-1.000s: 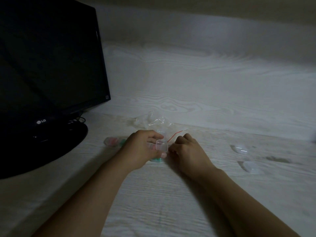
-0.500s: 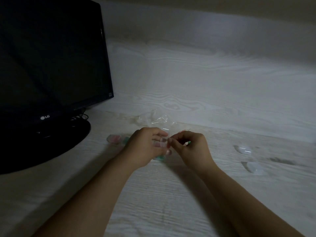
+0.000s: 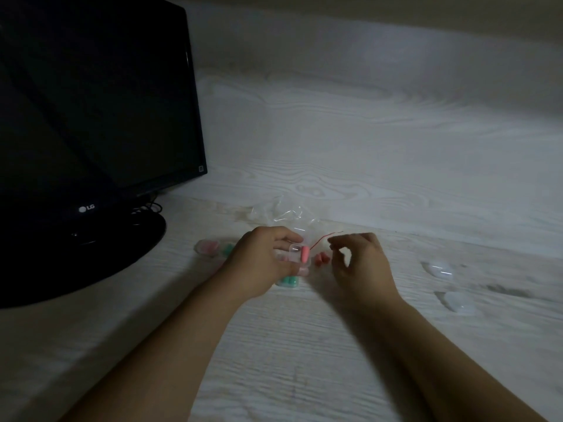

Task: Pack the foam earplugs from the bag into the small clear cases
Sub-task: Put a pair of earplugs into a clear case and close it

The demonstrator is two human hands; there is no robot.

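- Left hand (image 3: 265,260) grips a clear case (image 3: 294,254) with a pink earplug (image 3: 304,253) at its mouth.
- Right hand (image 3: 359,263) is loosely curled and holds nothing.
- Filled cases (image 3: 210,248) lie beside the monitor (image 3: 91,117); empty cases (image 3: 438,268) wait near the table's (image 3: 304,345) right edge, and loose earplugs (image 3: 321,258) lie by the bag (image 3: 286,214).

It looked like a desk in a home or a small office. A big black computer screen (image 3: 91,102) stood on a round foot at the left, with wires behind it. The desk (image 3: 335,345) was pale wood, and the light was dim.
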